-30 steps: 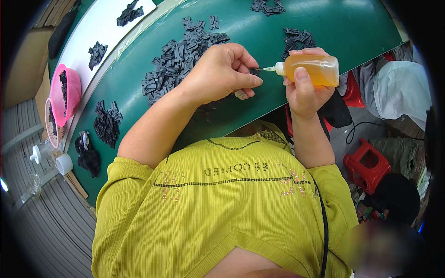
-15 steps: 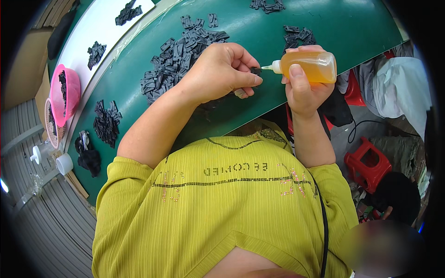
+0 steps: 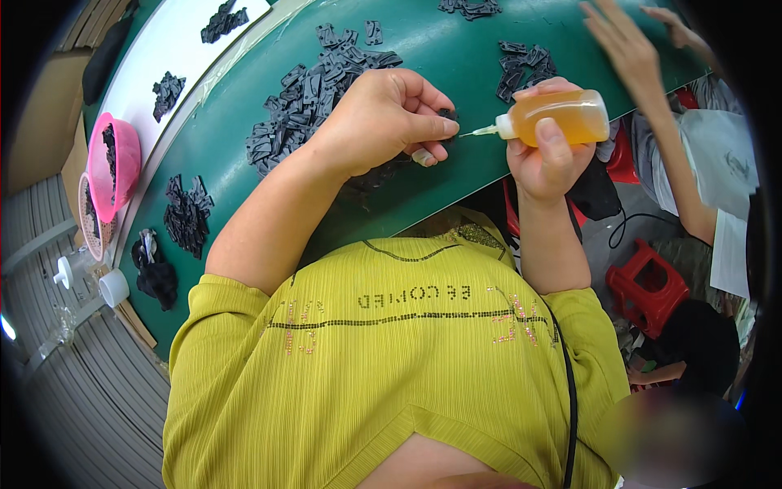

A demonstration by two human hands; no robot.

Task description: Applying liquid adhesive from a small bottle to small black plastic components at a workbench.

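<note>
Between thumb and fingers, my left hand (image 3: 389,121) pinches a small black plastic part (image 3: 445,115), mostly hidden by the fingertips. My right hand (image 3: 552,167) is wrapped round a squeeze bottle (image 3: 562,116) of amber liquid, lying sideways with its thin nozzle pointing left. The needle tip stops just short of the left fingertips, apart from the part. Under and beyond my left forearm spreads a big heap of dark grey plastic parts (image 3: 301,106). A smaller pile of the same kind (image 3: 524,67) lies beyond the bottle.
The green table (image 3: 448,191) carries more piles, one at the left (image 3: 187,216). A pink basket (image 3: 122,167) stands at the left edge. Another person's hands (image 3: 631,57) reach over the far right. A red stool (image 3: 648,289) is on the floor at right.
My right hand has drawn the bottle slightly right, so the nozzle has left the part. My left hand has shifted a little. Another person's hands and arm have come in at the right.
</note>
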